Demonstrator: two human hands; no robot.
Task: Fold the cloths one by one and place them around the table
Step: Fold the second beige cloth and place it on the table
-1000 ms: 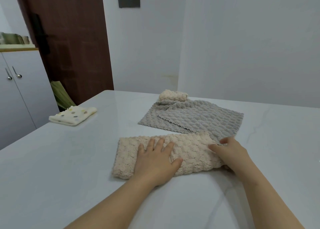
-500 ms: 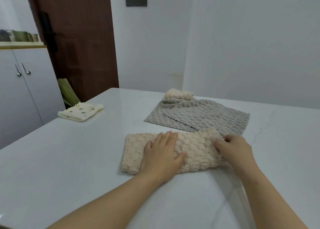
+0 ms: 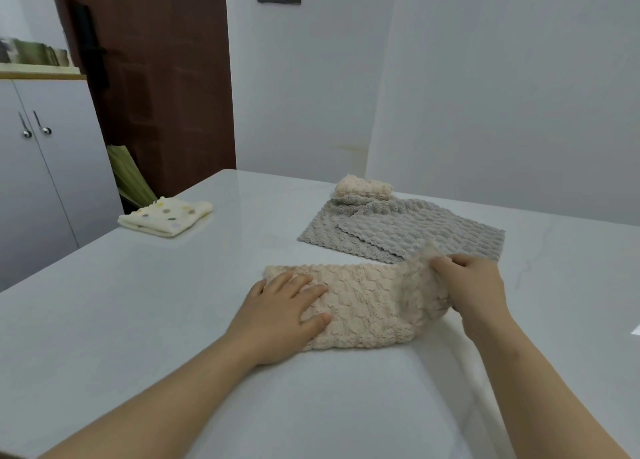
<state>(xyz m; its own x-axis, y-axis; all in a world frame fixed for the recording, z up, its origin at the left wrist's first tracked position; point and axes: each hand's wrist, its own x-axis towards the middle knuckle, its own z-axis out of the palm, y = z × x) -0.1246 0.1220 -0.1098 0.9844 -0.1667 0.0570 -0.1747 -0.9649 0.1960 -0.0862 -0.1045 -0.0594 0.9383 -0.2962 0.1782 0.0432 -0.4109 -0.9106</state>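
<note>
Fingers (image 3: pixel 446 261) of right hand (image 3: pixel 479 285) pinch half-folded beige bobbly cloth (image 3: pixel 367 302), left fingers (image 3: pixel 298 283) flat on it; grey scalloped cloths (image 3: pixel 408 228) beyond await folding.

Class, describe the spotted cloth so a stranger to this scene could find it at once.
Start at the glossy white table and follow its left edge towards the grey cupboard. A small folded pale-yellow cloth lies there alone. Unlike the knobbly beige cloth and knobbly grey cloths mid-table, it is smooth with coloured spots.
</note>
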